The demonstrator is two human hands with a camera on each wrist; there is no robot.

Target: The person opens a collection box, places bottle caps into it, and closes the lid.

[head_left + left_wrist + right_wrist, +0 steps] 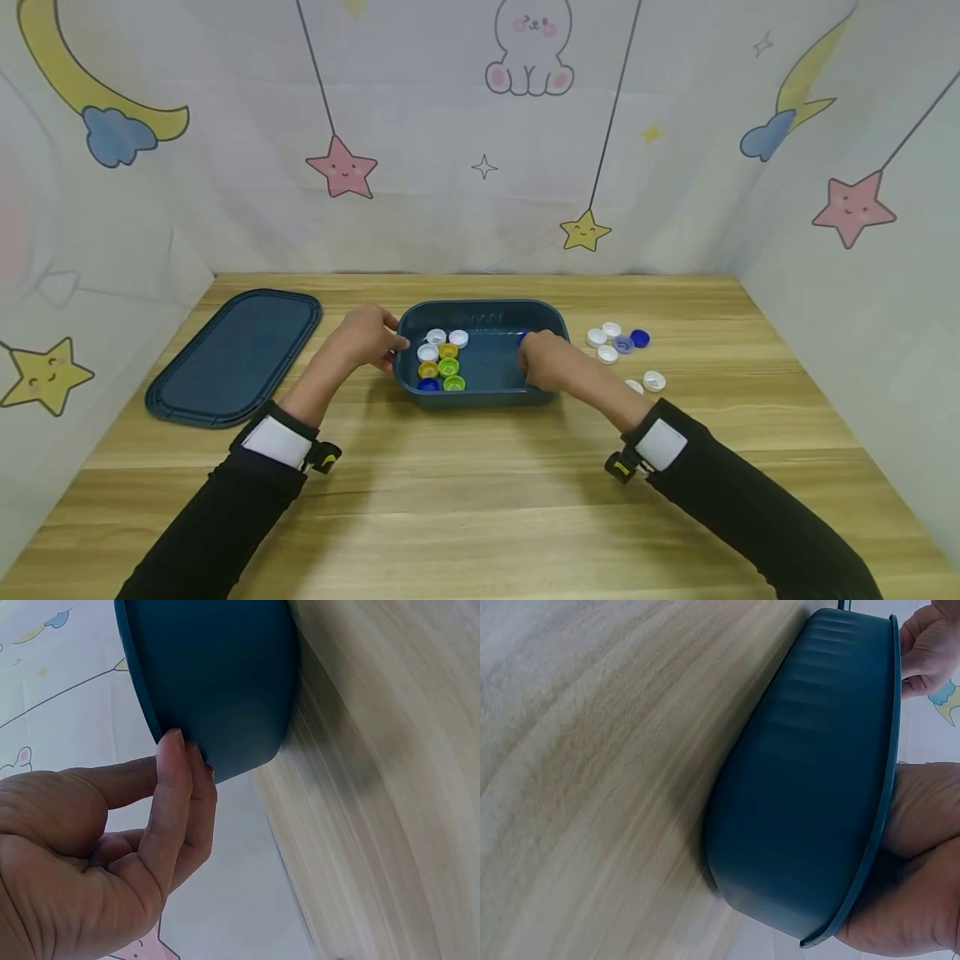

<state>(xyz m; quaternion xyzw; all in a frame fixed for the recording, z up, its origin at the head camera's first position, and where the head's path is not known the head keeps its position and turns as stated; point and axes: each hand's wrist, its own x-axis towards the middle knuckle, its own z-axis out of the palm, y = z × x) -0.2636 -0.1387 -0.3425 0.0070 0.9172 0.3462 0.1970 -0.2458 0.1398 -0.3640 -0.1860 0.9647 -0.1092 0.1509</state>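
Note:
A dark blue-green plastic box [480, 398] stands on the table. My left hand [369, 337] pinches its left end wall at the rim, thumb inside; the left wrist view shows the fingers [174, 761] against the outside of the wall. Within the box, at the left, lie several bottle caps: white ones [458, 338], yellow ones [447, 351], green ones [453, 382] and a dark blue one [428, 384]. My right hand [551, 360] reaches down inside the right end, holding a blue cap [522, 337] that is mostly hidden by the hand. The box wall hides those fingertips in the right wrist view.
A flat dark blue lid [234, 358] lies on the table at the left. Right of the box are several loose caps: white ones [654, 381], a light purple one [623, 344] and a dark blue one [640, 337]. A printed curtain [420, 225] closes off the back and sides.

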